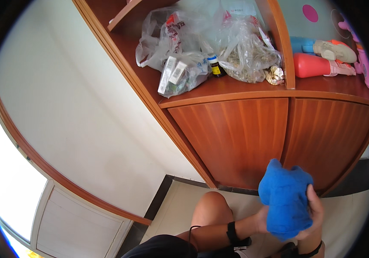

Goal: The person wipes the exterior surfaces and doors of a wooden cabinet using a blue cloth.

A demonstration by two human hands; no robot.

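Observation:
A bunched blue cloth (287, 200) is held up in front of the reddish-brown wooden cabinet, at the lower right. My right hand (315, 210) grips it along the right side, with fingers bent against the fabric. At the cloth's lower left is my left hand (261, 219), closed on it from behind; the cloth hides most of its fingers. A black band (232, 233) circles my left wrist.
On the cabinet shelf (236, 89) lie clear plastic bags (249, 56), small white boxes (172, 74), a dark bottle with a blue cap (216, 66) and a garlic bulb (274, 75). Red (311, 66) and blue spray bottles lie right of the divider. A white wall (85, 107) stands left.

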